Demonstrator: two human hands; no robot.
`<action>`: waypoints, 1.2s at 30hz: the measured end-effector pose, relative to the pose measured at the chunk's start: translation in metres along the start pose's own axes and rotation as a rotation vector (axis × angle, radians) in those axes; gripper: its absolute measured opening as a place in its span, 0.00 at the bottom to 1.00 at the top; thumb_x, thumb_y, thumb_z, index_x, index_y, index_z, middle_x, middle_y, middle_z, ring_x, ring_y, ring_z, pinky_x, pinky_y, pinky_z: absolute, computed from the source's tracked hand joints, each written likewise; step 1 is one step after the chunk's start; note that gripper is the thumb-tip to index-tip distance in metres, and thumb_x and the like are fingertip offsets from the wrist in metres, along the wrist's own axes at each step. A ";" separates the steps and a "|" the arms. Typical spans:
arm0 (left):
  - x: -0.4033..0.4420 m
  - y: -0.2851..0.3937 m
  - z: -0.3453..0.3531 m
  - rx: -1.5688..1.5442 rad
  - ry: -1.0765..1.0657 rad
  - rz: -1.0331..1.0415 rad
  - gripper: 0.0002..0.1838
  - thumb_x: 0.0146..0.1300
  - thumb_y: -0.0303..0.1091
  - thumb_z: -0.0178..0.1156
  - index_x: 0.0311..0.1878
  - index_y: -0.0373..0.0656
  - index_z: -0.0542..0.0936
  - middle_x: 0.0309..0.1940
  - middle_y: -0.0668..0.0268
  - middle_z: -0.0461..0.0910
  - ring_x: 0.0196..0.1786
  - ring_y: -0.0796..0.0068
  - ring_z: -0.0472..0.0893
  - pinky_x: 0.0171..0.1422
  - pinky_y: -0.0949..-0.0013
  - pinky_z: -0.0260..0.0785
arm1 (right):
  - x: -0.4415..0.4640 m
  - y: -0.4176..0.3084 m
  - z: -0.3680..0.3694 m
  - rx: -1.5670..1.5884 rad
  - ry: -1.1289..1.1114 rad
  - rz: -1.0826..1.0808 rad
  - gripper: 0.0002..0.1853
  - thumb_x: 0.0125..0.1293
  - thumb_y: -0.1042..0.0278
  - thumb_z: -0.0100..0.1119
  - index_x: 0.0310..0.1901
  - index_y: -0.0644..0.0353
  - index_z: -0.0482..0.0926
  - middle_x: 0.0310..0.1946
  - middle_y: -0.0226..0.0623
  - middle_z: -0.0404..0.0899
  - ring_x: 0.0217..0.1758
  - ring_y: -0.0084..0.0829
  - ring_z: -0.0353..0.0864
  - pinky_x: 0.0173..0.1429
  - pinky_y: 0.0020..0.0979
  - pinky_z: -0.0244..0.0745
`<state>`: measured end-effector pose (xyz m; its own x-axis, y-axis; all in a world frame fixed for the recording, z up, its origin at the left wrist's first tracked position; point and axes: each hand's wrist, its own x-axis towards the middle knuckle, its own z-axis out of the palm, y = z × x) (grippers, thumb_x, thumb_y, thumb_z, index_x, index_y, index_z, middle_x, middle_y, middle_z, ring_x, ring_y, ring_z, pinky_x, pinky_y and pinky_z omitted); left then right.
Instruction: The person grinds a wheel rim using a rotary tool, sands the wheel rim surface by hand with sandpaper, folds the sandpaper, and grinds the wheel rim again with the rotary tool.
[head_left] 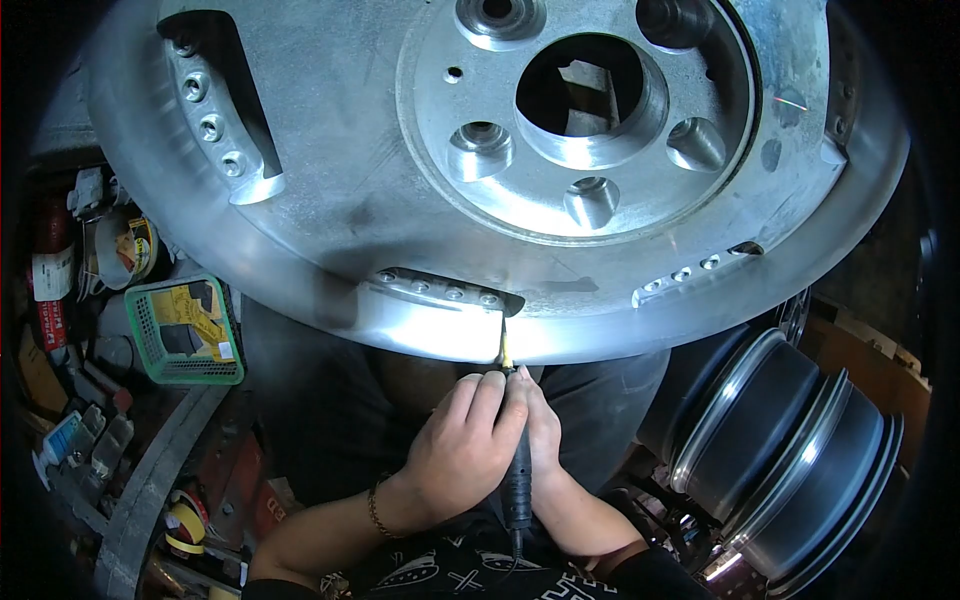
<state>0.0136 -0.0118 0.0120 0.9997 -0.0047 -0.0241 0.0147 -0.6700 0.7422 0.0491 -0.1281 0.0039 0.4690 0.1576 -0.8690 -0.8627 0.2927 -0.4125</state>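
Observation:
A large round metal wheel mould (340, 180) fills the upper part of the view, with bolt recesses around a central hole. My left hand (465, 440) is closed around the front of a black corded hand tool (517, 490), fingers pressed together near its tip. Against the tool's other side, my right hand (541, 425) is wrapped, partly hidden behind it. The tool's thin yellowish tip (506, 345) points up at the mould's rim, at the right end of a slot (440, 290) with several small holes.
At the left stand a green basket (237, 372) holding yellow packets, a red bottle (52, 240), a white bucket (112, 262) and tape rolls (185, 525). Metal wheel rims (780, 440) lie at the lower right. A curved metal bar (150, 500) runs along the left.

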 end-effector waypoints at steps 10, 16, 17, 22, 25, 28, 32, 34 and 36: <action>0.000 -0.001 0.000 -0.008 0.006 -0.011 0.24 0.58 0.24 0.59 0.60 0.29 0.76 0.49 0.49 0.74 0.51 0.54 0.76 0.57 0.60 0.74 | 0.001 0.000 0.003 -0.057 -0.003 -0.027 0.16 0.82 0.56 0.43 0.54 0.58 0.76 0.43 0.27 0.76 0.45 0.19 0.75 0.53 0.24 0.72; 0.000 -0.001 -0.001 -0.007 0.002 -0.025 0.23 0.59 0.24 0.58 0.59 0.28 0.76 0.49 0.48 0.74 0.50 0.54 0.76 0.56 0.60 0.74 | 0.003 0.002 0.002 -0.048 -0.004 -0.014 0.16 0.82 0.56 0.43 0.54 0.58 0.76 0.43 0.28 0.76 0.45 0.19 0.76 0.53 0.25 0.72; 0.000 -0.001 -0.001 -0.007 0.002 -0.025 0.23 0.59 0.24 0.58 0.59 0.28 0.76 0.49 0.48 0.74 0.50 0.54 0.76 0.56 0.60 0.74 | 0.002 0.002 0.001 -0.048 -0.004 -0.015 0.16 0.82 0.56 0.43 0.54 0.58 0.76 0.43 0.28 0.76 0.45 0.19 0.76 0.53 0.25 0.72; 0.001 -0.002 0.000 -0.026 0.012 0.001 0.23 0.59 0.24 0.59 0.58 0.28 0.77 0.48 0.48 0.74 0.50 0.53 0.76 0.57 0.59 0.74 | 0.002 0.004 -0.002 -0.025 -0.008 -0.047 0.16 0.81 0.56 0.43 0.54 0.58 0.76 0.44 0.28 0.76 0.46 0.19 0.75 0.54 0.25 0.72; 0.001 -0.002 -0.001 -0.003 0.017 -0.008 0.22 0.59 0.24 0.58 0.58 0.27 0.77 0.48 0.48 0.74 0.50 0.53 0.76 0.57 0.59 0.74 | 0.006 0.006 -0.006 0.039 -0.055 0.014 0.16 0.81 0.56 0.43 0.54 0.58 0.76 0.44 0.29 0.76 0.46 0.20 0.75 0.54 0.26 0.72; 0.000 -0.003 -0.002 -0.001 0.019 -0.014 0.22 0.59 0.24 0.58 0.58 0.28 0.77 0.48 0.48 0.74 0.50 0.53 0.76 0.56 0.59 0.74 | 0.006 0.006 -0.003 0.028 -0.086 0.010 0.16 0.81 0.56 0.43 0.54 0.58 0.76 0.43 0.29 0.76 0.46 0.20 0.75 0.54 0.26 0.72; 0.000 -0.003 -0.003 -0.011 0.021 -0.018 0.22 0.59 0.24 0.58 0.58 0.27 0.77 0.48 0.48 0.74 0.50 0.53 0.76 0.56 0.59 0.74 | 0.007 0.007 -0.004 0.051 -0.088 0.018 0.16 0.81 0.57 0.43 0.54 0.58 0.75 0.43 0.28 0.76 0.46 0.20 0.75 0.54 0.26 0.72; 0.000 -0.003 -0.003 -0.034 0.009 -0.014 0.22 0.60 0.24 0.57 0.58 0.27 0.77 0.48 0.48 0.74 0.50 0.53 0.76 0.56 0.58 0.74 | 0.006 0.007 -0.002 0.073 -0.027 0.016 0.15 0.81 0.56 0.43 0.53 0.57 0.75 0.42 0.28 0.76 0.45 0.20 0.76 0.53 0.26 0.72; 0.000 -0.003 -0.002 -0.035 0.006 -0.020 0.22 0.60 0.24 0.57 0.58 0.28 0.77 0.48 0.48 0.74 0.50 0.53 0.76 0.57 0.58 0.74 | 0.004 0.004 0.001 0.043 -0.021 0.008 0.15 0.81 0.56 0.44 0.52 0.57 0.75 0.42 0.28 0.76 0.45 0.20 0.76 0.53 0.26 0.73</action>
<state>0.0138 -0.0082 0.0115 0.9993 0.0129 -0.0357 0.0356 -0.6437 0.7644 0.0476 -0.1250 -0.0012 0.4668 0.1800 -0.8659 -0.8575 0.3315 -0.3934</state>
